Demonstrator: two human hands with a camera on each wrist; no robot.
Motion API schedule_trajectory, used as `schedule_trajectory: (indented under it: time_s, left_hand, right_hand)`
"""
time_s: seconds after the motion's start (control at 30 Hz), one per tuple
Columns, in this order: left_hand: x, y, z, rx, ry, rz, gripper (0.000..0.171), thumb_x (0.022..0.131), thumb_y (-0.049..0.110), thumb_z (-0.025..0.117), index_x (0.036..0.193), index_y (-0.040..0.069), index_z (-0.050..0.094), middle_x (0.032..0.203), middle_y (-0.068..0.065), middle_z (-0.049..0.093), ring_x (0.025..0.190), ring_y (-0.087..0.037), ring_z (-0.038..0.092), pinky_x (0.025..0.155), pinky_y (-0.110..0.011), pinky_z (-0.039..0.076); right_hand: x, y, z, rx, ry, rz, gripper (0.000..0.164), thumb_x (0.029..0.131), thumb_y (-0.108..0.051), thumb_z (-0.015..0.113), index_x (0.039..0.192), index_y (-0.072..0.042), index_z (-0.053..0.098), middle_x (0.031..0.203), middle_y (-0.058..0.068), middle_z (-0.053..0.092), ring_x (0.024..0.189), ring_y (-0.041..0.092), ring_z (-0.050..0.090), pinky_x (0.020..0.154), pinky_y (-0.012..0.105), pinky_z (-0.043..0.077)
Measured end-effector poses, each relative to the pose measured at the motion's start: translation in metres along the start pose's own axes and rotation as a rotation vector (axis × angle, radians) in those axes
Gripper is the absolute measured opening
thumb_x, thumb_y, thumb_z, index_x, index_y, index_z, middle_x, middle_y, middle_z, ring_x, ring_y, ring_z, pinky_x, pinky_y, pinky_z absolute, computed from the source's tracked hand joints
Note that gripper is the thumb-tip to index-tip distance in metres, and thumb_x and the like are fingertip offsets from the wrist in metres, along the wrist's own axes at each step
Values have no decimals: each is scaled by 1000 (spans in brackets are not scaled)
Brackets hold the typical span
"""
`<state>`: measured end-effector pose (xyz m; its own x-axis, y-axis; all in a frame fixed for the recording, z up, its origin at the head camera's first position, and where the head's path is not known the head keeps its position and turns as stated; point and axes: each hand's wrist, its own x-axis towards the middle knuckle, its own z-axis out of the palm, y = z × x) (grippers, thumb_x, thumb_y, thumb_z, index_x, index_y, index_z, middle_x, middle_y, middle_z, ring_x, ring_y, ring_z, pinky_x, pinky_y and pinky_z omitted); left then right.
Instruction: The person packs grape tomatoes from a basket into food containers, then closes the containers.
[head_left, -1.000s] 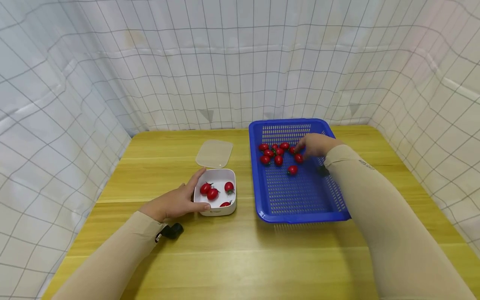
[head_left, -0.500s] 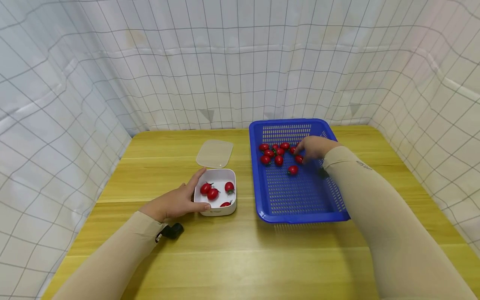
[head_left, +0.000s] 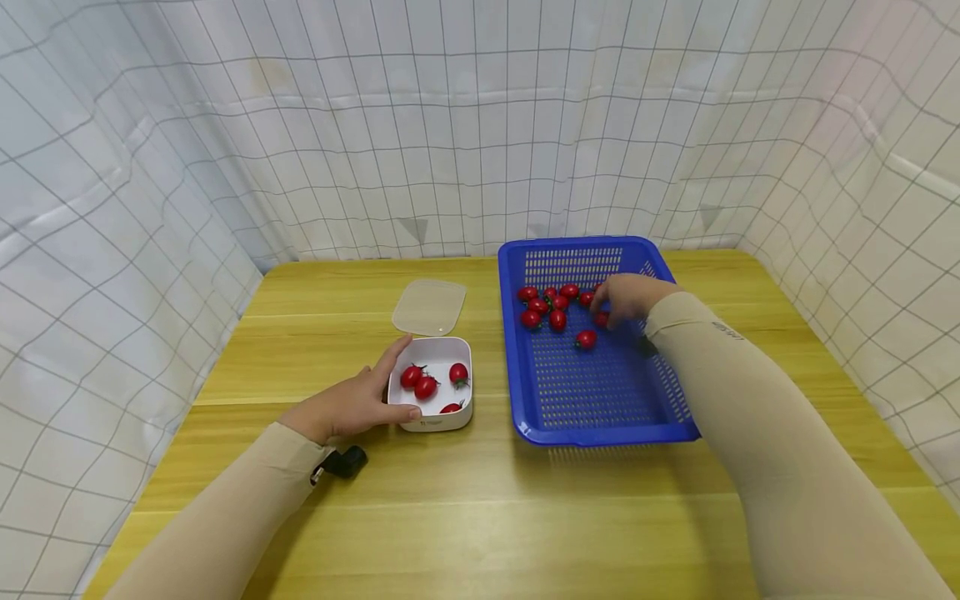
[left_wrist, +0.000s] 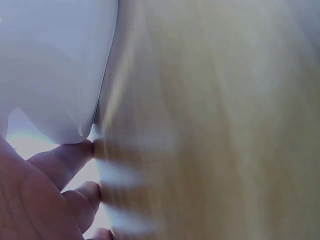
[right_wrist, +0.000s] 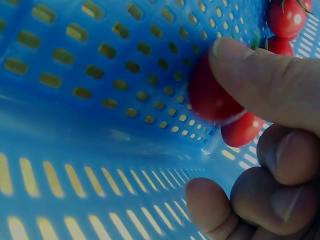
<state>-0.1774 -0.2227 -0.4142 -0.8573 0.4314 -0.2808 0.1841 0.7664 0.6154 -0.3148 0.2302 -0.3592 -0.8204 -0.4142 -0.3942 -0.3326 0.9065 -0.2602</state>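
While the left hand [head_left: 348, 406] holds a small white box [head_left: 435, 424] from its left side, thumb along the near wall and a finger at the far left corner, the right hand [head_left: 633, 296] is down inside the blue basket [head_left: 600, 436], fingers bent; its thumb lies over one red tomato [right_wrist: 205, 102], though from where I stand I cannot tell whether the hand has it pinched or merely touches it; the other fingers, seen from that wrist, curl below the thumb.

Just to the left of the right hand sits a cluster of tomatoes [head_left: 557, 321], and nearer the person than that hand lies a single loose tomato [head_left: 586, 340]; within the left hand's reach, four tomatoes [head_left: 425, 387] rest in the box, two of them side by side.

Beyond the left hand, flat on the wooden table [head_left: 465, 517], lies a thin translucent lid [head_left: 429, 308]; past both hands hangs a white checked curtain [head_left: 480, 125].
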Motion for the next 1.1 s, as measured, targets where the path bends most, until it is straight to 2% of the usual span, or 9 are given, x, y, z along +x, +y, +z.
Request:
schedule_trajectory:
  time_s: [0.1, 0.2, 0.37, 0.47, 0.53, 0.63, 0.73, 0.87, 1.1]
  left_hand:
    - [1, 0, 1, -4, 0, 5, 115, 91, 61, 73, 169, 32, -5, 168, -29, 29, 150, -59, 32, 118, -74, 33]
    - [1, 0, 1, -7, 1, 6, 114, 91, 62, 73, 169, 32, -5, 168, -28, 28, 151, -58, 32, 118, -73, 32]
    - [1, 1, 0, -10, -3, 3, 115, 90, 62, 73, 169, 31, -4, 168, -28, 27, 151, -57, 31, 119, -73, 32]
    - [0, 2, 0, -9, -7, -2, 115, 90, 62, 73, 169, 31, -4, 168, -29, 28, 151, -58, 32, 118, -73, 33]
    - [0, 2, -1, -6, -6, -1, 114, 90, 61, 73, 169, 30, -4, 167, -30, 28, 151, -59, 32, 118, -74, 33]
    - [0, 1, 0, -8, -5, 3, 115, 90, 60, 73, 170, 29, -4, 167, -30, 28, 151, -59, 31, 118, -74, 33]
    - [0, 0, 0, -11, -4, 6, 115, 90, 60, 73, 169, 29, -4, 168, -30, 28, 151, -59, 32, 118, -74, 33]
    - [0, 0, 0, -17, -3, 14, 116, 90, 61, 74, 169, 29, -4, 168, -29, 27, 151, -58, 32, 118, -74, 32]
    - [0, 0, 0, -12, -5, 16, 114, 90, 61, 73, 169, 32, -4, 169, -27, 25, 152, -60, 28, 118, -75, 31]
  right_hand:
    - [0, 0, 0, -11, -4, -2, 42, 82, -2, 81, 124, -6, 76, 128, 20, 71, 125, 42, 63, 109, 58, 51]
    - [0, 1, 0, -12, 12, 2, 42, 84, -5, 81, 125, -5, 75, 130, 19, 70, 125, 42, 63, 109, 58, 51]
    - [0, 0, -2, -59, 65, 13, 38, 80, -8, 83, 117, -2, 74, 120, 18, 73, 114, 38, 67, 105, 58, 52]
    - [0, -2, -2, -136, 69, 12, 25, 78, -6, 81, 102, -2, 75, 101, 13, 74, 92, 31, 66, 90, 51, 57]
    - [0, -4, -1, -181, 64, 19, 16, 78, -4, 80, 93, -3, 74, 90, 9, 71, 81, 26, 62, 79, 44, 55]
    - [1, -7, 0, -230, 46, 17, 9, 79, -3, 80, 85, -5, 74, 81, 5, 67, 73, 23, 56, 71, 40, 52]
    - [1, -8, 1, -216, 31, 11, 10, 80, -4, 82, 88, -5, 76, 84, 5, 69, 76, 23, 59, 78, 43, 56]
    - [2, -8, 2, -164, 11, 0, 16, 80, -7, 83, 96, -7, 78, 95, 7, 74, 89, 25, 66, 91, 48, 58]
    - [1, -9, 2, -101, 20, -42, 27, 77, -9, 84, 103, -10, 79, 109, 11, 74, 102, 30, 66, 95, 51, 56]
